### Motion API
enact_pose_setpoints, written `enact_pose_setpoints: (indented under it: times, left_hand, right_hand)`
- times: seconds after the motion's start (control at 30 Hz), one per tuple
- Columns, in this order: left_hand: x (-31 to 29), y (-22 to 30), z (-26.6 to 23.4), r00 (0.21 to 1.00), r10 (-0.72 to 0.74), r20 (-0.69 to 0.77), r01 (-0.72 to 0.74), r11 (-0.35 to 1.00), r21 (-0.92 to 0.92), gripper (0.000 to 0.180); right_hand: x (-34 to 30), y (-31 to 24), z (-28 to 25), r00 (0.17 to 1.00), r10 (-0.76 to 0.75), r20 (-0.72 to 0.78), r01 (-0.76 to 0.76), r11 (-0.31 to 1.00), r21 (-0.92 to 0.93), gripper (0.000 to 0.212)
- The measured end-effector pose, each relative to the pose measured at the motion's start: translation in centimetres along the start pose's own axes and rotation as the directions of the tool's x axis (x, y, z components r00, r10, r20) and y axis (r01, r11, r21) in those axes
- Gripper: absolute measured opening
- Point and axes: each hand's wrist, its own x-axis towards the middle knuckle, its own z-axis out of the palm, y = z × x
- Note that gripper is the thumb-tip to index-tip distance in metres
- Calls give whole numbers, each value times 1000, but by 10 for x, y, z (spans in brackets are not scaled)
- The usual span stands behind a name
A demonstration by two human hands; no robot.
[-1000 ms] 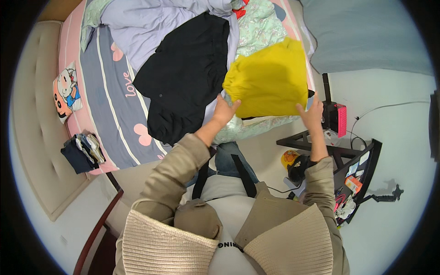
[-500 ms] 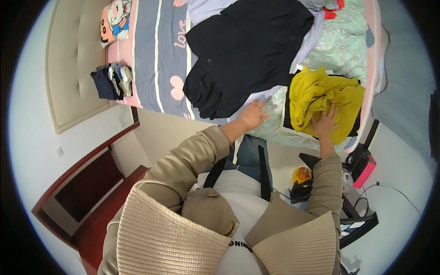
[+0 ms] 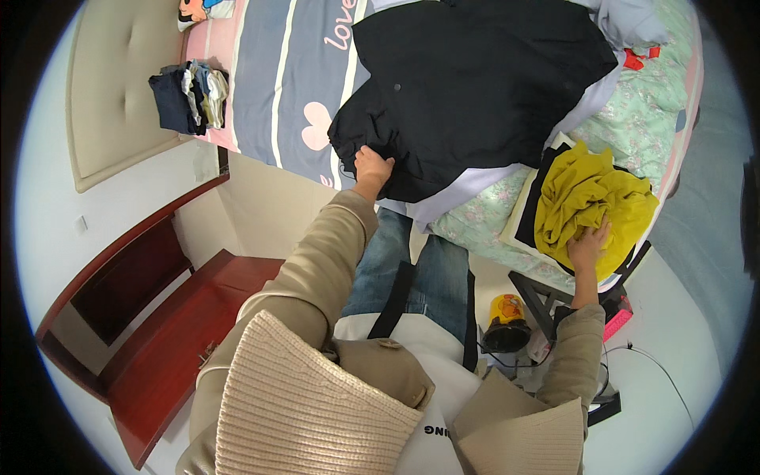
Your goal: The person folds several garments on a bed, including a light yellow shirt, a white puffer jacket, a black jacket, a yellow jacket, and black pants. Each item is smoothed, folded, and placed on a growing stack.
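A large black garment [image 3: 475, 87] with a small button lies spread over a pale lavender cloth [image 3: 459, 190] on the bed. At its near left corner is my left hand [image 3: 372, 169], its fingers closed on the bunched black fabric. To the right, a mustard-yellow garment [image 3: 566, 194] sits crumpled on top of black and white folded cloth [image 3: 526, 226]. My right hand [image 3: 587, 244] rests on the yellow garment's near side with fingers apart, pressing into its folds.
Folded clothes [image 3: 190, 99] stand at the bed's left end near the padded headboard [image 3: 111, 95]. A red wooden chair [image 3: 174, 317] is at the lower left. Below the bed edge are a yellow and black container [image 3: 507, 317], a pink box [image 3: 617, 317] and loose cables.
My left hand has moved left and taken hold of the black garment's corner. My right hand stays on the yellow garment. The whole view has shifted.
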Motion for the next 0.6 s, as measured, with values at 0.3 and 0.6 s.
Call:
enact_pose_setpoints:
  times: [0.3,0.6]
  left_hand:
    - [73,23,23,971,141,-193,-222,835,-504,46]
    - [45,39,-45,889,405,214,-137,680,-720,29]
  right_hand:
    - [0,-1,4,1000,8,7,-6,985,-170,34]
    - [-13,-27,-17,996,83,35,-78,988,-136,41]
